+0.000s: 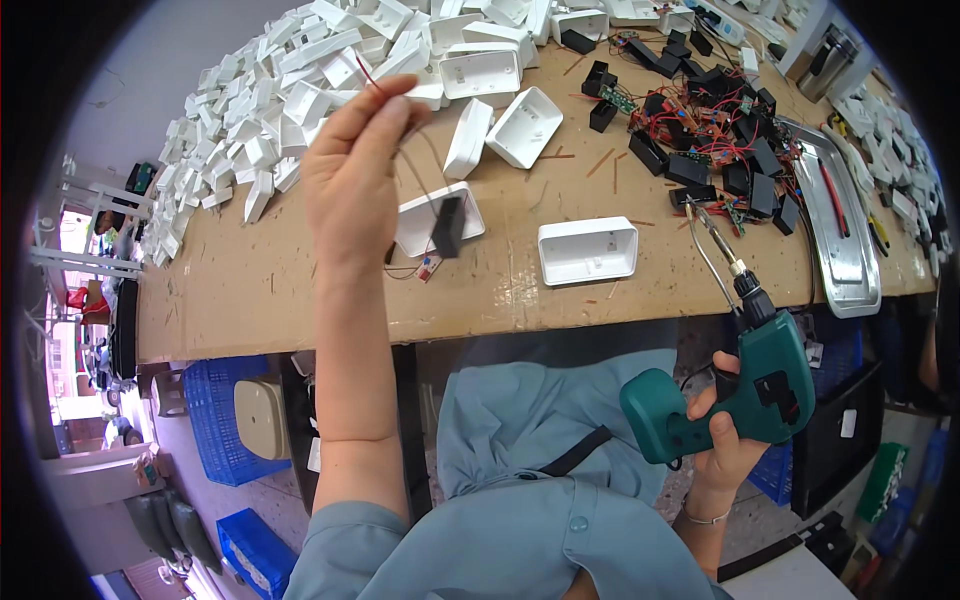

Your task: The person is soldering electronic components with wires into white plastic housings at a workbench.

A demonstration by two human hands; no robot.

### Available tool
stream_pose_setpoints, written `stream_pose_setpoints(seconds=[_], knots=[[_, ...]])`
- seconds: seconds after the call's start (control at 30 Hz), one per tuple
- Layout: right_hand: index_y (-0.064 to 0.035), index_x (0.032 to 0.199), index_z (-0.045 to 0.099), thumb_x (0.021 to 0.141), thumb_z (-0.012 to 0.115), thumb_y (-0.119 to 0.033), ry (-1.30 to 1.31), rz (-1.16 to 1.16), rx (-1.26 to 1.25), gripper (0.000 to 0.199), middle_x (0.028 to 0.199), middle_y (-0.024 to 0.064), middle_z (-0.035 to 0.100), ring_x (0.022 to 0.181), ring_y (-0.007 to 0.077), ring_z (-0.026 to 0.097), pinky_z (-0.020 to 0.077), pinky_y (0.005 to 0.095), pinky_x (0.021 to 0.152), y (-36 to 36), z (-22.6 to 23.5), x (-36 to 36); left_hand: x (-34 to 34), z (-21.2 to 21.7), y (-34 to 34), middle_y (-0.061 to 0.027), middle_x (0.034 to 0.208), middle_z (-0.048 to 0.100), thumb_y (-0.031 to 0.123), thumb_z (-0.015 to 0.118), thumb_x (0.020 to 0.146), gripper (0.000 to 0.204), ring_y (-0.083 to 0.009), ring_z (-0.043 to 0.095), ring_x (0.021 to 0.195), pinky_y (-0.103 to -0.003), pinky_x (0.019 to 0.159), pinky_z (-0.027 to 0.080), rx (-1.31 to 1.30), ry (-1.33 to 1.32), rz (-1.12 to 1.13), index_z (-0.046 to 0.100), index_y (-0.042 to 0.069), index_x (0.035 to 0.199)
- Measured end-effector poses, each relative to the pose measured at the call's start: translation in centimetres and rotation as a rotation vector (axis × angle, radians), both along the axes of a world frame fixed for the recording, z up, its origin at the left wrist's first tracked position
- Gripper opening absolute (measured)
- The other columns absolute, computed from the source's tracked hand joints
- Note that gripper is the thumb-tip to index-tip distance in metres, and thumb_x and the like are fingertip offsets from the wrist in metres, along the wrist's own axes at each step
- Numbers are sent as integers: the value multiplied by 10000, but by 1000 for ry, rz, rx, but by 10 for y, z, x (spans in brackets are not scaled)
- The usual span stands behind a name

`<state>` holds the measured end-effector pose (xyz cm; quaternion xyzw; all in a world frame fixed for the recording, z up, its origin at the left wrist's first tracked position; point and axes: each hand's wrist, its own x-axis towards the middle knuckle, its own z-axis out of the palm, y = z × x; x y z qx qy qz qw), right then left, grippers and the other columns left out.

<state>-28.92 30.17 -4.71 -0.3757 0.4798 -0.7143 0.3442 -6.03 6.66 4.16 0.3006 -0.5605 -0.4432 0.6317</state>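
My left hand [355, 165] is raised over the table with fingers pinched on thin wires. The end of a red wire [364, 68] sticks up above the fingertips. From the fingers a dark wire [421, 168] runs down to a small black box [449, 228], which hangs slightly blurred before a white plastic case [470, 208]. A little circuit board [429, 268] shows just below it. My right hand [728, 440] grips a green soldering gun [782, 365] near the table's front edge. Its metal tip [715, 232] points up toward the black parts.
White cases [330, 70] are heaped at the far left and back. An open white case [588, 252] lies near the table edge. Black boxes tangled with red wires [700, 130] pile up at right, beside a metal tray [853, 285] holding a red tool [832, 195].
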Motion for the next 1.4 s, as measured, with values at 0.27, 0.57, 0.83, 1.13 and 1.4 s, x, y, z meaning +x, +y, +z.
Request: stream_pose_setpoints(seconds=[0.27, 0.57, 0.83, 1.13, 1.4], knots=[[26, 1279, 304, 783, 658, -186, -55, 43, 22, 645, 1143, 230, 493, 659, 142, 546, 482, 255, 556, -10, 1, 11, 6, -36, 35, -71, 697, 522, 87, 637, 755, 123, -189, 522, 621, -292, 545, 412, -389, -914, 46, 645, 58, 874], [52, 1266, 312, 774, 671, -203, -88, 77, 21, 660, 1165, 236, 483, 665, 154, 544, 475, 266, 556, -21, -8, 14, -31, -80, 72, -69, 733, 541, 22, 629, 754, 156, -175, 513, 621, -258, 554, 404, -276, -832, -185, 649, 19, 909], [13, 1320, 259, 823, 619, -234, -441, 320, -42, 662, 1292, 267, 353, 879, 191, 565, 502, 253, 614, -41, -18, 18, -37, -81, 78, -73, 723, 531, 83, 648, 743, 127, -216, 538, 629, -312, 551, 431, -189, -775, -284, 650, 28, 857], [-21, 1357, 194, 858, 562, -238, -508, 451, 3, 657, 1287, 260, 363, 1141, 294, 475, 518, 327, 756, -60, -13, 31, -39, -81, 77, -66, 728, 567, 35, 648, 725, 138, -190, 555, 609, -281, 536, 433, -330, -888, -318, 654, 35, 863], [-27, 1340, 240, 860, 561, -228, -493, 416, 59, 611, 1222, 250, 440, 1126, 310, 489, 513, 340, 763, -60, -16, 31, -36, -73, 72, -49, 706, 550, 13, 628, 731, 127, -111, 507, 587, -228, 513, 378, -102, -785, -465, 639, 9, 858]])
